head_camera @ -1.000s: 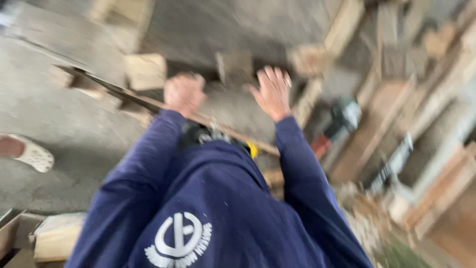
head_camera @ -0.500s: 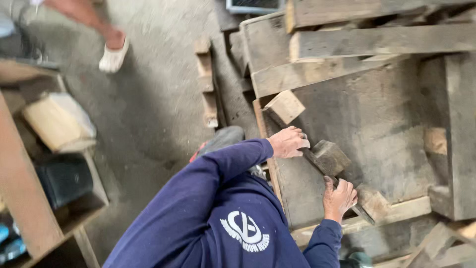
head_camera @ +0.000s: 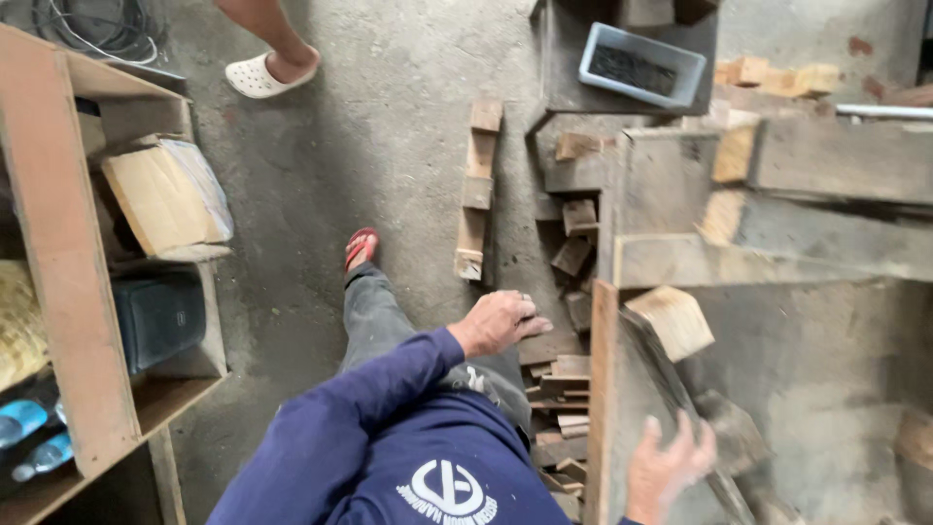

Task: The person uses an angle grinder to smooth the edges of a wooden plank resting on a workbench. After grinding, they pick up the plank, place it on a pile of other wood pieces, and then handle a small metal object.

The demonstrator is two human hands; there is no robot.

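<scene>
I look down over my blue-sleeved arms. My left hand (head_camera: 501, 321) hangs over a pile of wood scraps (head_camera: 564, 384) on the floor, beside the bench edge; its fingers are loosely spread and it holds nothing. My right hand (head_camera: 669, 467) hovers with fingers apart over the wooden bench (head_camera: 826, 389), next to a long dark strip (head_camera: 671, 379) but not gripping it. A pale wooden block (head_camera: 671, 319) lies on the bench just beyond that strip. My foot in a red sandal (head_camera: 360, 245) stands on the concrete floor.
A slat with nailed blocks (head_camera: 478, 190) lies on the floor ahead. A grey tray of nails (head_camera: 641, 63) sits at the top, near thick beams (head_camera: 836, 160). Another person's foot in a white clog (head_camera: 260, 73) is at upper left. A shelf (head_camera: 68, 292) holds a cardboard box (head_camera: 160, 199).
My left hand has come off the bench and moved left over the floor scraps. My right hand has let go of the dark strip and opened. The view has shifted.
</scene>
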